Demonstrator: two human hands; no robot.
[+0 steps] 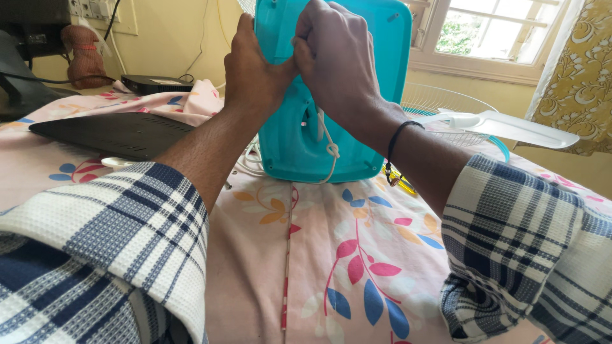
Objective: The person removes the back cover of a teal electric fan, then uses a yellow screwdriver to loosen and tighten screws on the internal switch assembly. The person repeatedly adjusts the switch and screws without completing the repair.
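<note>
Both hands grip a turquoise plastic fan body [299, 137] that stands upright on a pink floral cloth [357, 255], in the middle of the scene. The left hand [255, 67] is closed around its left side; the right hand [335, 57] is clenched on its upper part. A white knotted cord [330, 150] hangs down the casing. To the right lie a wire fan guard [446, 105] and a white blade [516, 127]; to the left, a black flat device [108, 134].

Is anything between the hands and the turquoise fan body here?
Nothing visible. The left hand and right hand both grip the turquoise fan body directly; the white cord hangs below them, not in between.
</note>
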